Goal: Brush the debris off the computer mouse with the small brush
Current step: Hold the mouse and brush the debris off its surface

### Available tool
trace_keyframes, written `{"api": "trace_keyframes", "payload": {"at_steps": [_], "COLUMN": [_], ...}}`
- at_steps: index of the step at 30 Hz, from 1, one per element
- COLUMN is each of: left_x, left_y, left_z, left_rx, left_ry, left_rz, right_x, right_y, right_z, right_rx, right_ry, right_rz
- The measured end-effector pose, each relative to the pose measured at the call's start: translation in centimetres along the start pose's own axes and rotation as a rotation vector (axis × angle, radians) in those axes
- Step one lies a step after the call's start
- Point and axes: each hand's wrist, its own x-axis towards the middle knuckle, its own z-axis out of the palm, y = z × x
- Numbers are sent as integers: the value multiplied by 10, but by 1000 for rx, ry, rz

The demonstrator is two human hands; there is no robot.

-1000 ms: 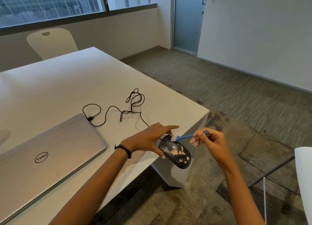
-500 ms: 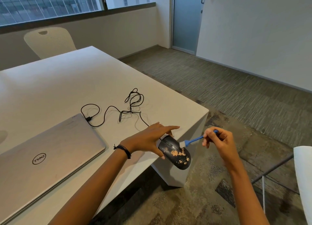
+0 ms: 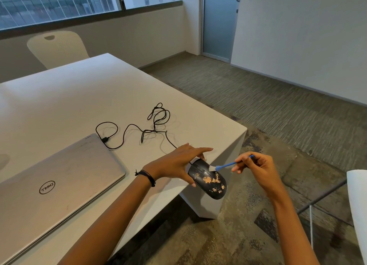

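Note:
A black computer mouse (image 3: 206, 178) speckled with tan debris is held past the near right corner of the white table (image 3: 79, 105), tilted over the floor. My left hand (image 3: 176, 161) grips its far side, thumb under the near edge. My right hand (image 3: 256, 169) pinches the blue handle of the small brush (image 3: 224, 166). The brush's white bristles touch the mouse's upper right side near the buttons. The mouse's black cable (image 3: 143, 129) trails in loops across the table to the laptop.
A closed silver laptop (image 3: 51, 183) lies on the table at the left. A white chair (image 3: 57, 48) stands behind the table, and part of another chair (image 3: 357, 205) shows at the right edge. Carpeted floor lies below the mouse.
My right hand drew back to the right, then came in again, and the bristles went from above the mouse's front onto its upper right side. My left hand and the mouse barely moved.

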Motion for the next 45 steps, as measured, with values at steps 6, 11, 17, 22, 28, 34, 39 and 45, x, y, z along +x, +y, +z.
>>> {"api": "trace_keyframes", "payload": {"at_steps": [6, 11, 17, 22, 28, 34, 39, 45], "left_x": [-1, 0, 0, 0, 0, -1, -1, 0], "left_y": [-1, -2, -3, -4, -4, -3, -6, -7], "left_z": [2, 2, 3, 4, 4, 4, 7, 7], "left_rx": [-2, -1, -27, -21, -20, -21, -56, -44], "left_ry": [14, 22, 22, 23, 23, 27, 28, 25], "left_rz": [12, 28, 23, 22, 19, 26, 12, -3], "right_x": [-4, -7, -7, -6, -11, -11, -9, -9], "right_y": [-5, -12, -8, -9, -10, -15, -17, -12], "right_z": [-7, -10, -8, -5, -11, -18, -11, -6], "right_rx": [-42, -52, -72, -72, -76, -97, -56, -53], "right_ry": [-14, -20, 4, -18, -1, -12, -16, -59], "right_rz": [-4, -30, -60, -36, -22, -11, -46, 10]}}
